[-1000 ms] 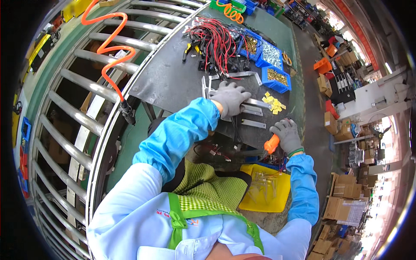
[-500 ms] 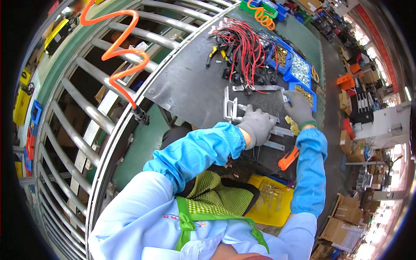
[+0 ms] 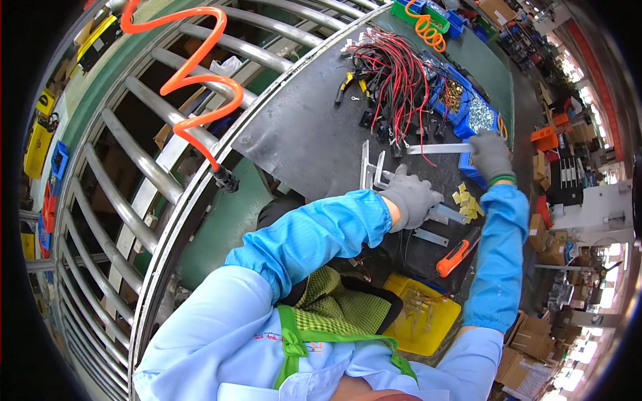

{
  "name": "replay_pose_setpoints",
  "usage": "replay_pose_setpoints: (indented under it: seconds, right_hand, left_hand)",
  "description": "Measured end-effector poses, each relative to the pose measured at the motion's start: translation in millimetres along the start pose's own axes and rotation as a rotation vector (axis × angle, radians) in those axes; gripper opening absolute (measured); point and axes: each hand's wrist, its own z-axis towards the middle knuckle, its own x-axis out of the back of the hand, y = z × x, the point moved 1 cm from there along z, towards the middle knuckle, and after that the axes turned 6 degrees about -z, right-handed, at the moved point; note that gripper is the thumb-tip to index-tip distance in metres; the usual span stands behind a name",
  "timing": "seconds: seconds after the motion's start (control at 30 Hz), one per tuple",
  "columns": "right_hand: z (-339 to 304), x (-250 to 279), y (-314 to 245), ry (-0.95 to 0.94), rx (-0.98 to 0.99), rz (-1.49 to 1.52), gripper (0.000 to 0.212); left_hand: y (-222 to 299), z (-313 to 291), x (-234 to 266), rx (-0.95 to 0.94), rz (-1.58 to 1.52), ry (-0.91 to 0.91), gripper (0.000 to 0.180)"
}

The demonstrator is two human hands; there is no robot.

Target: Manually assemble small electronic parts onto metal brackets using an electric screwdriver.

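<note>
My left hand [image 3: 410, 199], in a grey glove, is closed on a silver metal bracket [image 3: 366, 167] with upright arms; its grip is partly hidden by the fingers. My right hand [image 3: 491, 157], gloved as well, pinches the right end of a long flat metal strip [image 3: 438, 149]. That strip lies just in front of the black connectors of a wire bundle [image 3: 401, 80] with red and black leads. Partly under the right hand is a blue bin [image 3: 469, 171]. Flat metal pieces [image 3: 431, 236] lie beside my left hand.
Small yellow pieces [image 3: 467, 202] and an orange utility knife [image 3: 453, 259] lie between my forearms. Blue bins of small metal parts [image 3: 480, 115] line the right side. A yellow tray [image 3: 438, 334] sits near my lap. An orange coiled hose [image 3: 200, 73] hangs at left.
My right hand has moved right, and the metal strip has slid right with it, away from the connectors. My left hand stays at the bracket. The whole view has shifted slightly.
</note>
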Motion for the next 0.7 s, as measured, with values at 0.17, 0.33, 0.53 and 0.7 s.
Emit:
replay_pose_setpoints:
  seconds: [0.17,0.33,0.53,0.7]
  right_hand:
    - [5.2,18.9,78.9,0.265,-0.623,0.185,0.025]
    - [71.1,-10.6,40.5,0.232,-0.695,0.843,0.035]
    - [122.0,-72.3,20.2,0.291,-0.289,0.555,0.044]
    - [116.9,-35.6,66.7,-0.040,-0.235,0.315,0.038]
  left_hand:
    - [12.2,-6.4,-1.5,-0.029,0.076,0.203,0.052]
    - [12.8,-6.0,-18.6,-0.104,0.075,0.519,0.056]
    - [16.3,-1.4,-32.4,-0.087,0.163,0.387,0.053]
    - [12.5,-0.4,-28.1,-0.079,0.114,0.394,0.051]
